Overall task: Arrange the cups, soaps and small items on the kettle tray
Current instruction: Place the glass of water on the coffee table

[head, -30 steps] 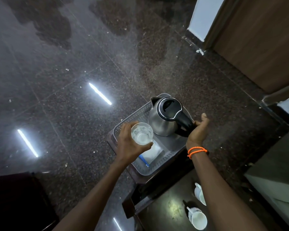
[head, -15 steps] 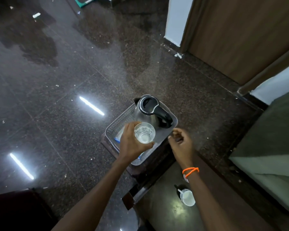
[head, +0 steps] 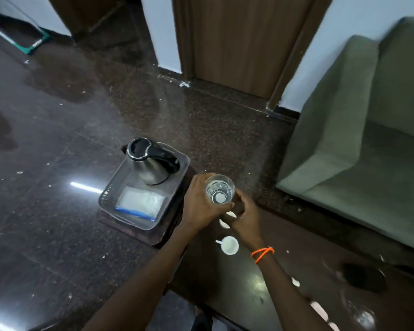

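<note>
My left hand (head: 198, 201) grips a clear drinking glass (head: 220, 192) from the side and holds it upright, just right of the grey kettle tray (head: 110, 192). On the tray stand a steel kettle (head: 148, 167) with a black lid, and a white sachet packet (head: 140, 201) with a blue edge. My right hand (head: 245, 217) hovers low over a white cup (head: 225, 223) on the dark table, fingers bent downward. Most of that cup is hidden, so contact is unclear. A second white cup (head: 229, 245) stands free just below it.
The tray sits on a dark wooden stand (head: 163, 235) at the table's left end. Another glass (head: 365, 317) and a black object (head: 363, 278) lie blurred at lower right. A green sofa (head: 359, 144) is to the right, a wooden door (head: 239, 41) behind, polished floor to the left.
My left hand carried the glass from above the tray to its right side. My right hand left the tray's edge and dropped over the white cups. The view swung up and right.
</note>
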